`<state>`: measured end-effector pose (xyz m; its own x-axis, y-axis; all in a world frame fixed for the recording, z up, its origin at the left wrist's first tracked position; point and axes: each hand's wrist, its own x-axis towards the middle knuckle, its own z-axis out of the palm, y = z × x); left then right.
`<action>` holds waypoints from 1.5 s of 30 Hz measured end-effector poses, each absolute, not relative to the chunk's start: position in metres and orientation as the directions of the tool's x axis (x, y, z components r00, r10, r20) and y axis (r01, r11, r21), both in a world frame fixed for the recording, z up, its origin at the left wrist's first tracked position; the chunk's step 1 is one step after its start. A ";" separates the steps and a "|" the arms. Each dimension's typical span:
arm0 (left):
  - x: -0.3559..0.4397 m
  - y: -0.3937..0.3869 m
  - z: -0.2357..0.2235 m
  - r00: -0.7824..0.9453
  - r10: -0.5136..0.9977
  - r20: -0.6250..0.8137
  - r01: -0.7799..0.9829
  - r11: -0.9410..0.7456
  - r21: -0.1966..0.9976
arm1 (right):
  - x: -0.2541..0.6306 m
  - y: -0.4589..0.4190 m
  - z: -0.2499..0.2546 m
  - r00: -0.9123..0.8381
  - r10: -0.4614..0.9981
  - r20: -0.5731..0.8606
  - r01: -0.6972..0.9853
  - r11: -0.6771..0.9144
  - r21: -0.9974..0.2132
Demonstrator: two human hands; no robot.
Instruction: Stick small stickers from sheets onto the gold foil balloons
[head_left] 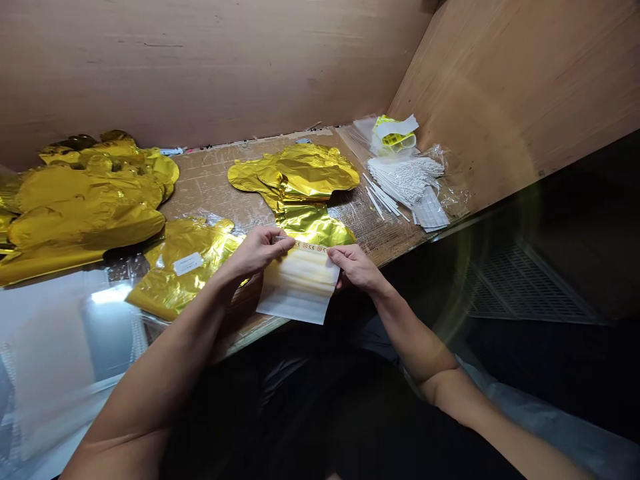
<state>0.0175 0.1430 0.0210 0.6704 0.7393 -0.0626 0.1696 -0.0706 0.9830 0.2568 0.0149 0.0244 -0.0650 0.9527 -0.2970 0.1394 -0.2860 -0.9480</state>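
Between my two hands hangs a whitish, see-through plastic bag (pixel 300 287), with a strip of small printed CE marks along its upper edge. My left hand (pixel 263 252) pinches the top left corner between thumb and fingers. At the opposite top corner, my right hand (pixel 354 267) grips the bag in the same way. Just beyond it lies a flat gold foil balloon (pixel 300 172), whose lower part runs toward the bag's upper edge. Beside my left forearm rests another gold foil piece (pixel 173 283) bearing a white label (pixel 188 264).
A heap of gold foil balloons (pixel 85 200) fills the table's left side, with clear plastic bags (pixel 55 360) in front. To the right are a pile of white sticks (pixel 407 179) and a yellow-and-white sticker roll (pixel 395 133). Wooden panels (pixel 215 67) stand behind and right.
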 end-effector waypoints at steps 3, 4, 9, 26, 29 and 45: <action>0.020 0.140 0.022 0.632 0.774 -0.035 0.158 -0.084 0.984 | 0.258 0.012 0.024 -0.092 0.936 -0.339 0.096 -0.330 -0.939; 0.022 0.138 0.022 0.611 0.791 -0.023 0.152 -0.089 0.984 | 0.260 0.012 0.024 -0.095 0.943 -0.320 0.118 -0.309 -0.944; 0.033 0.130 0.021 0.571 0.820 0.046 0.149 -0.159 0.976 | 0.265 0.017 0.025 -0.027 0.994 -0.108 0.300 -0.095 -0.949; 0.019 0.149 0.013 0.748 0.663 0.029 0.297 -0.373 0.879 | 0.262 0.012 0.019 0.076 0.941 0.328 0.597 0.220 -0.771; 0.011 0.159 0.008 0.901 0.428 0.070 0.202 -0.557 0.806 | 0.271 0.029 0.026 0.029 0.994 0.102 0.545 0.070 -0.835; 0.007 0.169 -0.001 0.929 0.369 0.023 0.186 -0.521 0.833 | 0.282 0.066 0.017 -0.389 0.921 -0.024 0.831 0.339 -0.442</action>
<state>0.0069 0.1693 -0.0011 0.9291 0.3691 0.0226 0.1865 -0.5205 0.8332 0.2820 0.0662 0.0166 -0.3887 0.9211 -0.0236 0.8305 0.3392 -0.4418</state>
